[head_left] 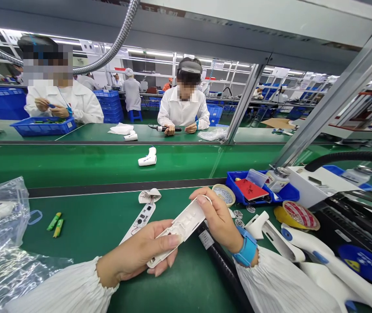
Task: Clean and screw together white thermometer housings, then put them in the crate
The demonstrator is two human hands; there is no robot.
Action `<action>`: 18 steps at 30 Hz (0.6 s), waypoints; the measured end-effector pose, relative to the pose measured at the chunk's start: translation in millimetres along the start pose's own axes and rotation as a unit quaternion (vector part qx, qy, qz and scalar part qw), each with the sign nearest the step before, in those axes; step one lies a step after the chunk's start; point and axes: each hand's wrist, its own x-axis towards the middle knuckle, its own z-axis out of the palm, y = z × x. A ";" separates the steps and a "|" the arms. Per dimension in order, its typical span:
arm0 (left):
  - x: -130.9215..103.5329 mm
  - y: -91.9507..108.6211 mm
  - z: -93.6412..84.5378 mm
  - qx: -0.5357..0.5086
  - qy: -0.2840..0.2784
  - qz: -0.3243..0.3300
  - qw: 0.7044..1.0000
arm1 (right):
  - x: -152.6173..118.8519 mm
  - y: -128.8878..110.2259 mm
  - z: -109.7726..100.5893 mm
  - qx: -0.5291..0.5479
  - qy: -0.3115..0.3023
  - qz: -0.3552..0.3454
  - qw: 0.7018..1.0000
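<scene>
A long, hollow half of a white plastic casing (187, 224) is tilted between my hands, its inner side facing up. My left hand (149, 247) grips the lower end, thumb on top and fingers beneath. At the upper end, my right hand (216, 217), with a blue wristband, pinches the casing's rim. Behind my left hand lies another white casing part (145, 215) with small dark components, joined by wires to a white head piece (149, 195). A thick black cylindrical tool or hose (221, 258) with a label runs under my right forearm.
Two green batteries (58, 226) and clear plastic bags (6, 234) lie left. On the right are a blue tray (238, 193), a tape roll (298, 215) and white device housings (323, 250). Beyond, a green conveyor (84, 163) carries a white part (148, 157); co-workers sit across.
</scene>
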 end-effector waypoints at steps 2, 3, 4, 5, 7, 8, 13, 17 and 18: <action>-0.1 0.3 0.1 0.002 -0.001 0.001 1.000 | -0.4 -0.9 0.1 -0.013 0.001 -0.011 1.000; 0.0 0.7 0.3 0.004 0.000 0.000 1.000 | -0.9 -1.4 0.3 -0.020 0.001 -0.018 1.000; 0.2 1.2 0.6 0.006 0.003 -0.001 1.000 | -1.6 -1.7 0.5 -0.027 0.000 -0.025 0.999; 0.5 1.8 0.9 0.008 0.006 -0.004 1.000 | -2.3 -1.9 0.9 -0.031 -0.003 -0.031 0.999; 0.9 2.7 1.3 0.013 0.010 -0.009 1.000 | -3.4 -1.4 1.8 -0.033 -0.009 -0.035 0.999; 1.1 3.0 1.4 0.016 0.013 -0.011 1.000 | -3.6 -0.8 2.3 -0.030 -0.010 -0.033 0.999; 1.2 2.4 1.0 0.021 0.024 -0.016 0.999 | -2.3 1.6 4.0 -0.003 -0.005 -0.025 1.000; 1.6 0.9 0.7 0.014 0.027 -0.013 0.999 | -3.0 0.3 4.8 0.003 -0.009 -0.037 0.999; 1.7 0.6 0.8 0.012 0.028 -0.014 0.999 | -3.4 0.0 5.0 0.005 -0.010 -0.037 0.999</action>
